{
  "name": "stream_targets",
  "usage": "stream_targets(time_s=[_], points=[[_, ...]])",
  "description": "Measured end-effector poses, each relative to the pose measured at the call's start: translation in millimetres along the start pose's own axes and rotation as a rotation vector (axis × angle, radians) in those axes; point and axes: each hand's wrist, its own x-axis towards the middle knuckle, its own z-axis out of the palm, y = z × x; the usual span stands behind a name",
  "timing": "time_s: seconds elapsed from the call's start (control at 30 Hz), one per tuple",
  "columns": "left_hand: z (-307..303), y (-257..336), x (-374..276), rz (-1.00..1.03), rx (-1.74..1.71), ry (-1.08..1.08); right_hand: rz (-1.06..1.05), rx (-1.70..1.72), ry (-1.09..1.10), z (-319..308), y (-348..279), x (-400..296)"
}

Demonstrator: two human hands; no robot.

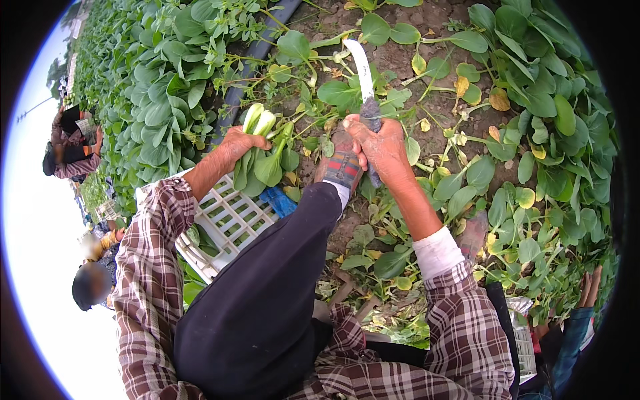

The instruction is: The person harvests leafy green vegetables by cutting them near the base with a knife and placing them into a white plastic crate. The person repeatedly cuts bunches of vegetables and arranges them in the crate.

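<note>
My left hand (239,146) grips a small bunch of bok choy (261,125), pale cut stem ends up and green leaves hanging below. The bunch is above the near end of a white plastic crate (235,235). In my right hand (385,147) is a harvesting knife with a curved, pale blade (361,67) and a dark wrapped handle (371,111). Its blade points away from me, over loose leaves and soil, touching no stem that I can make out. My shoe (341,162) with red and grey stripes stands just beneath the right hand.
Dense bok choy rows grow at left (160,100) and right (545,90). A black irrigation hose (237,92) runs along the left row. Yellowed leaves (462,86) litter the soil. Blue material (279,201) lies beside the crate. Other people (75,145) are at left; another crate (522,350) is lower right.
</note>
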Motion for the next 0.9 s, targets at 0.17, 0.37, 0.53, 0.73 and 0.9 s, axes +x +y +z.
stream_targets(time_s=[0.17, 0.37, 0.53, 0.73, 0.9], points=[[16, -18, -7, 0.063, -0.17, 0.167, -0.331, -0.795, -0.041, 9, 5, 8], [14, -27, -10, -0.067, -0.455, -0.277, -0.61, -1.212, -0.221, 15, -9, 29], [29, -11, -24, -0.246, -0.457, -0.444, -0.58, -1.418, -0.295, 16, -19, 49], [32, -18, -19, 0.001, 0.47, -0.09, -0.476, -1.529, -0.435, 34, -29, 64], [26, -12, -23, 0.305, 1.01, 0.07, -0.43, -1.546, -0.509, 48, -27, 76]])
